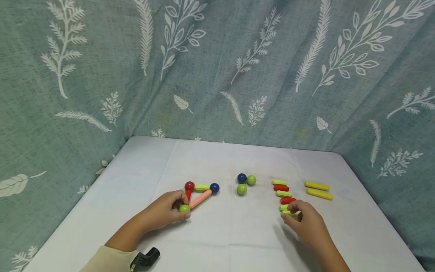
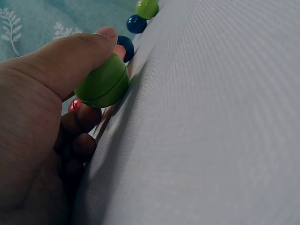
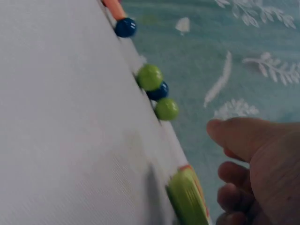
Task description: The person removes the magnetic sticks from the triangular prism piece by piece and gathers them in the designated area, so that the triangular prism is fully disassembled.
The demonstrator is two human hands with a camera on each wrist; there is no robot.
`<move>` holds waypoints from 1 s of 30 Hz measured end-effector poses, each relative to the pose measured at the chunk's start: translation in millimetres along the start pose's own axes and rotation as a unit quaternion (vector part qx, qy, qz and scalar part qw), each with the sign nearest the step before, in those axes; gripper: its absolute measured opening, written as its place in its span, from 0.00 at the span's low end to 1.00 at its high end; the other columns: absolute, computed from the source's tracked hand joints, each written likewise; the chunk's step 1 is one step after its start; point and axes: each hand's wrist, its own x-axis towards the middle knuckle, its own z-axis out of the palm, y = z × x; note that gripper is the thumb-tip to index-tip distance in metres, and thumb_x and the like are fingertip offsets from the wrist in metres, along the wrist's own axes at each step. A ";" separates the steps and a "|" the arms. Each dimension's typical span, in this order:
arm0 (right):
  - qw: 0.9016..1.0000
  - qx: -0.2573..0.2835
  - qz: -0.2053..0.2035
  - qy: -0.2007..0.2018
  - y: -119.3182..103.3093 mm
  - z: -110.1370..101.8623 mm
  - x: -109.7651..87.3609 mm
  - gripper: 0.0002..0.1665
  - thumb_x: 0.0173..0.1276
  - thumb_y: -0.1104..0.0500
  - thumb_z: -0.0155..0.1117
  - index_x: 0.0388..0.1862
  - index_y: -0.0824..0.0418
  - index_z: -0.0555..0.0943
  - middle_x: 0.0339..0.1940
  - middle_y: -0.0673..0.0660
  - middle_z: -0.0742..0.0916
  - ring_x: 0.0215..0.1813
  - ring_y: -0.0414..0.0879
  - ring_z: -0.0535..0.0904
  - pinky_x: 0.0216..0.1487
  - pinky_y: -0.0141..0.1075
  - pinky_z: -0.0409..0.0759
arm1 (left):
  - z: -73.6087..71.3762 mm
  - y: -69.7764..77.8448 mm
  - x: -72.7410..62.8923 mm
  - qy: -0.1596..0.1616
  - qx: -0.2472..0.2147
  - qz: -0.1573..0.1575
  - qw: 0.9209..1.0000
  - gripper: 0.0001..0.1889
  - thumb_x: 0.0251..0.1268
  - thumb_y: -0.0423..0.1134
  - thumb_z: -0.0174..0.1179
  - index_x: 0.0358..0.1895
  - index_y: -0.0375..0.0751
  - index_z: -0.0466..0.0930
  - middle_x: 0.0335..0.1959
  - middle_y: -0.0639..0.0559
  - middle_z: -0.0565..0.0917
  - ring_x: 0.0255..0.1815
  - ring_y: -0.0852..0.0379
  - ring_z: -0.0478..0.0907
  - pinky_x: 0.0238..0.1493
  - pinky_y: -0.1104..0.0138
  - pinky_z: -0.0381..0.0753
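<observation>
My left hand (image 1: 164, 212) pinches a green ball (image 2: 104, 84) between thumb and fingers. This ball forms the near corner of a flat triangle on the table. A red rod (image 1: 188, 194) runs from it to a red ball (image 1: 189, 186), and a peach rod (image 1: 201, 199) to a blue ball (image 1: 214, 188). A lime rod (image 1: 202, 187) joins those two balls across the back. My right hand (image 1: 307, 223) hovers by the near end of a column of short rods, close to a lime rod (image 1: 288, 213). Its thumb and fingers stand apart with nothing visible between them.
Two green balls and a blue ball (image 1: 242, 178) cluster at mid-table. Short lime and red rods (image 1: 281, 187) line up at the right, with two longer yellow rods (image 1: 319, 194) beyond. Patterned curtain (image 1: 217, 75) surrounds the white tabletop (image 1: 210, 249).
</observation>
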 end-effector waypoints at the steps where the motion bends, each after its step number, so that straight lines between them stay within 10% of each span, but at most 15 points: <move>1: 1.000 -0.004 -0.012 -0.006 -4.9 3.6 -1.5 0.18 0.66 0.52 0.78 0.48 0.56 0.82 0.45 0.54 0.83 0.36 0.46 0.75 0.33 0.35 0.76 | 0.0 0.0 0.8 0.000 0.002 0.001 1.000 0.17 0.62 0.50 0.76 0.45 0.53 0.77 0.38 0.57 0.80 0.41 0.56 0.75 0.42 0.68 0.76; 7: 0.992 -0.033 -0.090 -0.084 -35.8 30.4 -6.5 0.16 0.64 0.52 0.80 0.47 0.48 0.84 0.41 0.45 0.83 0.37 0.43 0.74 0.36 0.33 0.76 | -1.3 -1.7 3.0 0.006 0.006 -0.005 1.000 0.18 0.62 0.50 0.77 0.45 0.53 0.77 0.38 0.57 0.79 0.42 0.55 0.75 0.42 0.67 0.76; 14: 0.959 -0.067 -0.196 -0.193 -61.2 53.6 -6.0 0.16 0.66 0.46 0.77 0.50 0.43 0.84 0.41 0.40 0.81 0.38 0.38 0.75 0.40 0.33 0.76 | 0.2 -2.8 1.5 0.002 0.003 -0.001 1.000 0.18 0.62 0.51 0.76 0.45 0.53 0.77 0.38 0.57 0.79 0.41 0.55 0.75 0.41 0.68 0.75; 30: 0.940 -0.079 -0.258 -0.207 -123.9 87.3 12.9 0.21 0.66 0.49 0.78 0.56 0.44 0.84 0.49 0.42 0.83 0.38 0.36 0.77 0.41 0.31 0.78 | 0.8 -1.1 1.5 0.002 0.000 -0.001 1.000 0.18 0.61 0.50 0.77 0.44 0.52 0.77 0.37 0.56 0.79 0.40 0.55 0.75 0.40 0.67 0.75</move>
